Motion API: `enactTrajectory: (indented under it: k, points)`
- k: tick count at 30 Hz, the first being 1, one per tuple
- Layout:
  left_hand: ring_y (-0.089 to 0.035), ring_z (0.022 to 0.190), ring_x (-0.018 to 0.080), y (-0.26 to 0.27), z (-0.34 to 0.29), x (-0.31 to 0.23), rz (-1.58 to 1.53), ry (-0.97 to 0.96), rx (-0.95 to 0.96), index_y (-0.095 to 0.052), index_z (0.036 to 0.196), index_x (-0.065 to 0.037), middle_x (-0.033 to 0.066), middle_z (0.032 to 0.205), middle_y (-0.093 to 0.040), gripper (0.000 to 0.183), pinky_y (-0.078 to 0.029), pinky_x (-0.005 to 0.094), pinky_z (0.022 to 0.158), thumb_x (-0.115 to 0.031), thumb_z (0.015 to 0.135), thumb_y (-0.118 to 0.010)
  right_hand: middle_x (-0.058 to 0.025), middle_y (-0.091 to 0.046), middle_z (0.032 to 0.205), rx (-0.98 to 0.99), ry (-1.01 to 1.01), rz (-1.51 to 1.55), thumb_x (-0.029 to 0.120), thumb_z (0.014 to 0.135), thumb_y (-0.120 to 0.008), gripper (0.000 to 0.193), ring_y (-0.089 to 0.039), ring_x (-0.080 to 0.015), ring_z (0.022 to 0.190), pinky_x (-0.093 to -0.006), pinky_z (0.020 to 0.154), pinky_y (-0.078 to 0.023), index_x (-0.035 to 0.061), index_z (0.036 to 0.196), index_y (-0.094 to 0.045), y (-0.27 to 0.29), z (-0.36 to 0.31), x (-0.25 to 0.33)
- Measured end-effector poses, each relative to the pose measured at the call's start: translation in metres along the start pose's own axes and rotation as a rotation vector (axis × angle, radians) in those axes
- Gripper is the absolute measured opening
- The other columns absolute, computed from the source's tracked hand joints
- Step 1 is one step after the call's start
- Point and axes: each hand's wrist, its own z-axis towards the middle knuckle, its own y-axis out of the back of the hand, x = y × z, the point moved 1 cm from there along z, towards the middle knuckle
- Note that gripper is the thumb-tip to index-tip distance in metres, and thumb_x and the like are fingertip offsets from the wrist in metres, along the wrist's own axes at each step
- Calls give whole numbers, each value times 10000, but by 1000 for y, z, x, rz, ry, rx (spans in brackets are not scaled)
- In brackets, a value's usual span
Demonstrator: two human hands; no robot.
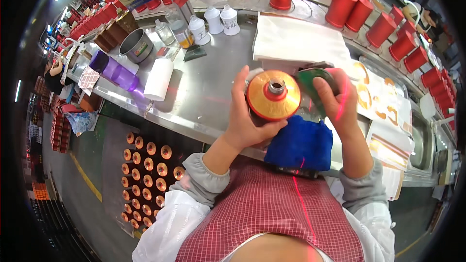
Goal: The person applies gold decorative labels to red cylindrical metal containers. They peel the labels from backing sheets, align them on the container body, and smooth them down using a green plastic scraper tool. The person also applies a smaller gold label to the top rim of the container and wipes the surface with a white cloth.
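My left hand [240,121] is wrapped round a bottle [273,106] with a gold, red-rimmed shoulder and a bare metallic neck, which faces up at me. The bottle's body is mostly hidden below its shoulder. In my right hand [337,99] is a thin, dark green flat piece [309,83], like a scraper, pinched under the thumb close to the bottle's right side. I cannot tell whether it touches the bottle. Just below both, a folded blue cloth [303,145] lies at the bench's near edge.
The steel bench [213,82] bears white paper sheets [298,36], curved gold decals [364,97], a white roll [159,79], a purple bottle [114,71], a steel pot [136,46] and white bottles [213,20]. Red bottles [342,7] line the conveyor behind. Gold-topped bottles [147,181] stand low at left.
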Motion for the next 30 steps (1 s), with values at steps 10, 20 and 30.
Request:
enactTrajectory:
  k: [10,20,30]
  points:
    - [-432,1294,293,6,0,-1,-299,102,44,-47,1478,-7,212,1431,-338,1186,-356,410,1085,-182,648,-875,-74,-659,907,14,4,11,128,891,-651,288,-619,-121,850,-255,752,-496,3,1140,-579,-17,21,0]
    - [-453,1264,248,4,-1,-10,-251,236,21,-189,1437,5,166,1344,-433,1100,-364,377,1070,-379,666,-872,-70,-690,908,182,-84,381,137,862,-697,263,-627,-104,838,-254,762,-510,2,1076,-625,-23,36,5]
    - [-457,1239,213,9,2,-2,-437,255,96,-328,1374,-12,119,1299,-466,938,-357,351,1056,-328,663,-851,-26,-676,926,232,-62,234,120,858,-713,279,-608,-85,874,-256,798,-493,25,1115,-660,-29,53,-2]
